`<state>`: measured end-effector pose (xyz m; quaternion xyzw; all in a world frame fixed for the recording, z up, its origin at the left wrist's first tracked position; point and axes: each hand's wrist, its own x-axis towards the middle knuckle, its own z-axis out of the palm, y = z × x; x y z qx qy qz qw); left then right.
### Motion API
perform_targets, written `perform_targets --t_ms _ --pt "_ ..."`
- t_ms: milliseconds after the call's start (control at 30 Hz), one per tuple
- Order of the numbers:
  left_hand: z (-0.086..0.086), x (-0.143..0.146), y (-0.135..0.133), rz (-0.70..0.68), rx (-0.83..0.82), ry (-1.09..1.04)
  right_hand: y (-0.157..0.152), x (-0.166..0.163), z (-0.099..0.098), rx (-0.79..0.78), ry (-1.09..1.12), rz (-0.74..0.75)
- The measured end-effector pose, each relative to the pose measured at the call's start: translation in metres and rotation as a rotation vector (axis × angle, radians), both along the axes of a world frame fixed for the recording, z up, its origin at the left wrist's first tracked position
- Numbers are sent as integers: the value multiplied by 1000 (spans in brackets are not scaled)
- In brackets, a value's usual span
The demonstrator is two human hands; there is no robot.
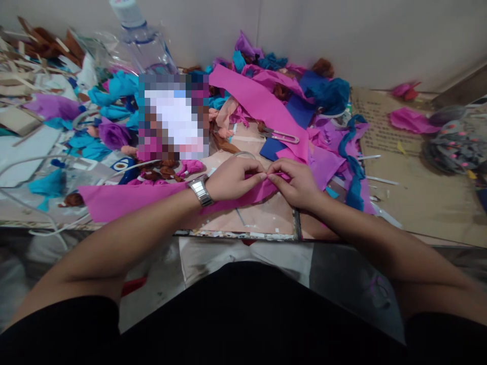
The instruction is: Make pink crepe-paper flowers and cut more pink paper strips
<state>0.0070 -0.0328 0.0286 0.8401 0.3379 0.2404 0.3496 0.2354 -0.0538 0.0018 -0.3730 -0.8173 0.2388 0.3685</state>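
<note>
A long pink crepe paper strip runs across the table's front part and passes under my left wrist. My left hand, with a metal watch on its wrist, pinches the strip's edge between thumb and fingers. Right beside it, my right hand pinches the same strip, the two sets of fingertips nearly touching. A wider pink sheet lies just beyond the hands, with small thread snips resting on it. Dark blue paper shows under that sheet.
Crumpled blue, purple and brown paper pieces cover the back and left. A clear bottle stands at the back beside a blurred-out patch. A white cable hangs over the left edge. Cardboard lies at right, with a dark netted bundle.
</note>
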Motion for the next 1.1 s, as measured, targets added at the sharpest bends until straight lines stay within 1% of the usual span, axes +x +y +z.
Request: perform_targets --t_ms 133,367,667,800,967,1100 --pt "0 0 0 -5 -21 -17 0 0 -2 -21 -9 -7" --pt "-1 -1 2 0 -40 -44 0 1 -3 -52 51 -7" --pt "-3 0 2 13 -28 -51 -1 1 2 50 37 -14" --pt "-1 1 0 9 41 -14 -2 1 2 61 21 -10" --pt "1 1 -6 22 192 87 -3 0 1 -77 69 -20" --pt "-2 1 -7 31 273 124 -3 -2 2 -161 96 -35"
